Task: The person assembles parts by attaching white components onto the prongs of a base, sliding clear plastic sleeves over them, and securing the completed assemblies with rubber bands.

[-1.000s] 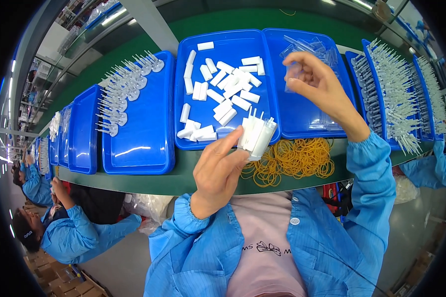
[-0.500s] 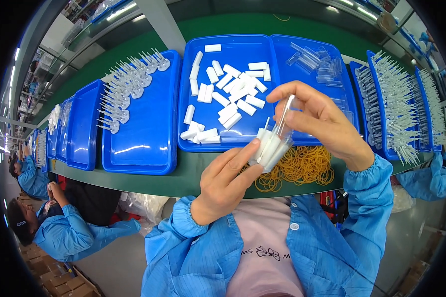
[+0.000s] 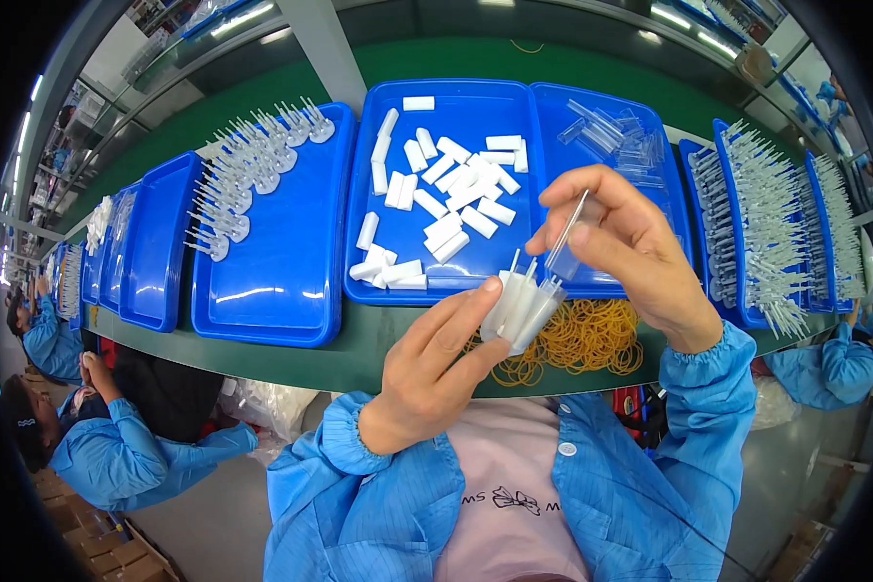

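In front of my chest, my left hand (image 3: 435,364) pinches a clear plastic holder (image 3: 520,318) with white cylinders and thin clear prongs in it. The prongs point up and away from me. Just above, my right hand (image 3: 635,254) grips a clear plastic tube (image 3: 566,241) between thumb and fingers. The tube is tilted, its lower end close to a prong; I cannot tell whether they touch. Behind my hands, white cylinders (image 3: 443,235) lie scattered in a blue tray (image 3: 306,308)'s neighbour, the middle blue tray (image 3: 500,89). More clear tubes (image 3: 606,131) lie in the tray to its right.
Yellow rubber bands (image 3: 592,338) are heaped on the green table (image 3: 369,347) beneath my hands. Clear pronged pieces (image 3: 252,175) stand in the left tray. White pronged pieces (image 3: 771,213) crowd the trays at right. A co-worker (image 3: 126,446) sits at left.
The tube in my right hand has come up off the holder, baring the prong below it. My left hand keeps its grip on the holder. The whole view has shifted slightly.
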Action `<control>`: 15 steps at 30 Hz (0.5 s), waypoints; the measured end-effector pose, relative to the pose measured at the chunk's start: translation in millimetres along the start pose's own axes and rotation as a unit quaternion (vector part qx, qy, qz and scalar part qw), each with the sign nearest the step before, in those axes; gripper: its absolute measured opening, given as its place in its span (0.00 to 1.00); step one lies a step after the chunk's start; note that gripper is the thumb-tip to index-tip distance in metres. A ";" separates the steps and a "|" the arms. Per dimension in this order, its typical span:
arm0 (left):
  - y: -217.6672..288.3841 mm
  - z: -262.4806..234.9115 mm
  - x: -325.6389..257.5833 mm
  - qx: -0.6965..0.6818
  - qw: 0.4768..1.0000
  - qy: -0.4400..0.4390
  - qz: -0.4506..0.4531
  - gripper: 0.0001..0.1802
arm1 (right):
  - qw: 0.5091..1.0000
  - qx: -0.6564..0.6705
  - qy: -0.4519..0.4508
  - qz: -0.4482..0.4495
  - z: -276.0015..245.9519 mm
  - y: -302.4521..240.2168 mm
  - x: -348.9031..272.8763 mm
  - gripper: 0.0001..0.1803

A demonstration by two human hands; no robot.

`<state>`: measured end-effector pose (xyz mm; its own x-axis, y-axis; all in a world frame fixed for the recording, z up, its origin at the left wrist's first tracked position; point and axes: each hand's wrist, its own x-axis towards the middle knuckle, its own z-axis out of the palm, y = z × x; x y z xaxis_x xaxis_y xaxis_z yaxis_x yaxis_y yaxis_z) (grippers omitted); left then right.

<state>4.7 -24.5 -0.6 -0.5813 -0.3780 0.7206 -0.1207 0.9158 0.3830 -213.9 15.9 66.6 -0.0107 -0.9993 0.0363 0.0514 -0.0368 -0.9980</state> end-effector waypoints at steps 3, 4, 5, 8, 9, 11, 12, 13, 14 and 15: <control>-0.1 -1.3 0.0 0.005 1.000 -0.014 0.004 0.13 | 1.000 -0.019 -0.019 -0.007 -4.7 -2.0 -1.4 0.17; 0.2 -2.1 -0.5 0.008 1.000 -0.017 0.002 0.13 | 1.000 -0.020 -0.021 -0.007 -3.5 -1.9 -1.6 0.17; 0.3 -2.5 -0.9 0.009 1.000 -0.015 0.002 0.13 | 0.999 -0.026 -0.033 -0.008 -1.4 -1.1 -2.9 0.17; -1.5 -1.5 -2.0 0.007 1.000 -0.001 0.018 0.12 | 0.998 -0.051 -0.044 -0.002 1.9 -0.9 -6.2 0.16; -2.3 -1.2 -2.0 0.008 1.000 -0.002 0.018 0.12 | 0.997 -0.070 -0.044 0.002 1.9 -0.6 -6.0 0.16; 0.1 -2.7 -2.4 0.011 1.000 -0.005 0.013 0.12 | 0.995 -0.081 -0.054 -0.015 2.4 0.5 -7.8 0.15; -0.2 -3.0 -0.9 0.011 1.000 -0.006 0.014 0.12 | 0.993 -0.094 -0.063 -0.034 2.6 1.1 -8.6 0.15; -0.6 -2.7 -0.7 0.011 1.000 -0.007 0.013 0.13 | 0.993 -0.092 -0.064 -0.031 3.3 1.7 -9.1 0.15; -0.4 -2.0 -1.5 0.010 1.000 -0.008 0.010 0.13 | 0.993 -0.096 -0.063 -0.032 4.1 1.4 -9.5 0.15; 0.1 -1.3 -2.4 0.002 1.000 -0.010 0.006 0.13 | 0.992 -0.099 -0.062 -0.034 5.0 1.0 -9.9 0.14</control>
<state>7.1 -23.6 -1.5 -0.5993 -0.3636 0.7132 -0.1160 0.9209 0.3720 -208.8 25.7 65.5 0.1171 -0.9883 0.0981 -0.1433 -0.1146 -0.9830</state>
